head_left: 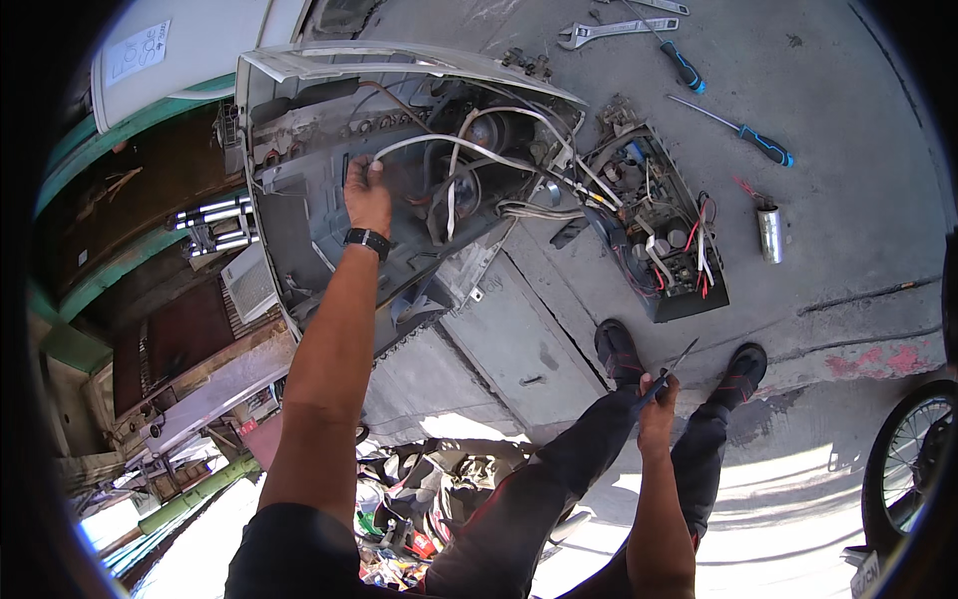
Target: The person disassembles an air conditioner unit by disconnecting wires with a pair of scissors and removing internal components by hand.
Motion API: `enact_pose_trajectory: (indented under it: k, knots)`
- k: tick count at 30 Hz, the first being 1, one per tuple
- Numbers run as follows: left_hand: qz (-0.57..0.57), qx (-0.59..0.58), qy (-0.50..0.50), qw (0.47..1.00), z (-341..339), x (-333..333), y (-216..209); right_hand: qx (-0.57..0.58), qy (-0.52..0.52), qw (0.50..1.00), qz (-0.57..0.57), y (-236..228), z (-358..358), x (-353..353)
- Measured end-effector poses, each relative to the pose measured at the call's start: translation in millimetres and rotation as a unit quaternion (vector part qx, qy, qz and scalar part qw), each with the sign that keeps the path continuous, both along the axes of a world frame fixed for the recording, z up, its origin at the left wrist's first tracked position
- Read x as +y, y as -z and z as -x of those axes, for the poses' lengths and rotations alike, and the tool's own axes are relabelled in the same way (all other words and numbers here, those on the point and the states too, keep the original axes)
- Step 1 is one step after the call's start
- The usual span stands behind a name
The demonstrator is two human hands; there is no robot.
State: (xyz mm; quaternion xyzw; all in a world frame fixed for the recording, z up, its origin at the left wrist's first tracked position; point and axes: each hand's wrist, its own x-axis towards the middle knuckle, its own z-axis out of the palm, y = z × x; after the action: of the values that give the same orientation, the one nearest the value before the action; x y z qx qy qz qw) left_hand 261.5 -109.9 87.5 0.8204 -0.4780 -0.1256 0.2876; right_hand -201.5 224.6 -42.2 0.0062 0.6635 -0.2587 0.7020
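My left hand (367,198) reaches into an open grey metal appliance casing (304,225). Its fingers are pinched at the end of a white cable (429,140), which arcs right across dusty inner parts. My right hand (657,414) hangs over my legs, closed round a dark-handled hand tool (651,389) with a slim pointed metal tip; its exact kind is hard to make out. A black control box (689,304) lies open right of the casing, full of circuit parts and loose wires. Several cables join the two.
Two blue-and-black screwdrivers (766,146) and an adjustable wrench (619,32) lie on the concrete floor. A silver cylinder with red wires (769,236) stands near the control box. Lower right is a motorcycle wheel (903,459). A pile of bags and clutter (419,489) sits by my left leg.
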Motion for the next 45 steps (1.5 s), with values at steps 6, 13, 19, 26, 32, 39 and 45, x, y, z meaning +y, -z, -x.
enact_pose_trajectory:
  k: [6, 13, 19, 26, 32, 39, 45]
  knots:
    - [0.019, 0.121, -0.04, 0.992, -2, -5, -7, 0.014, -0.032, 0.999, 0.02, -10, -4, -4]
    - [0.087, 0.125, -0.093, 0.984, 16, 3, -7, 0.023, -0.034, 0.998, 0.037, -15, -10, -9]
    - [-0.009, -0.072, 0.098, 0.993, 29, -7, -83, -0.011, 0.01, 0.999, 0.032, -11, 0, -13]
    - [-0.274, -0.022, 0.269, 0.923, 208, 78, -100, -0.053, -0.002, 0.991, 0.125, -24, -15, -15]
    - [-0.26, 0.075, 0.344, 0.899, 341, 175, 4, -0.03, 0.034, 0.999, 0.028, -17, -1, -12]
    - [-0.353, -0.045, 0.222, 0.908, 327, 198, 97, -0.043, -0.009, 0.999, 0.011, -12, 6, -6]
    - [-0.354, -0.013, 0.258, 0.899, 274, 146, 18, -0.023, -0.046, 0.999, -0.012, -19, 12, -14]
